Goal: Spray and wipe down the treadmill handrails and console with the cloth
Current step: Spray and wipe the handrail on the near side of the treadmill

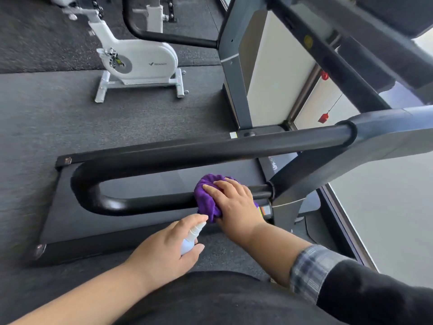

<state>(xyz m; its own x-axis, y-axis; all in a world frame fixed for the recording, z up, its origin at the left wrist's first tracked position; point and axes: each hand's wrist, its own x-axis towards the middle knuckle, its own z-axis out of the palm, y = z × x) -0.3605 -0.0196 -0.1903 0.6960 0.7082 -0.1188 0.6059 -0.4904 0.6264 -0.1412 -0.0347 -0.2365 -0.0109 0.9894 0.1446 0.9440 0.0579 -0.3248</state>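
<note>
A black U-shaped treadmill handrail (131, 202) runs across the middle of the view. My right hand (234, 202) holds a bunched purple cloth (206, 198) against the lower bar of that rail, close to where the bar joins the grey upright. My left hand (168, 242) grips a small white spray bottle (191, 239) just below the rail, its nozzle pointing up toward the cloth. The console (386, 17) is at the top right, blurred and partly cut off.
The treadmill belt deck (117, 221) lies under the rail. A white exercise bike (138, 59) stands on the dark gym floor behind. A red safety clip on a cord (323, 118) hangs by the uprights. A bright window wall runs along the right.
</note>
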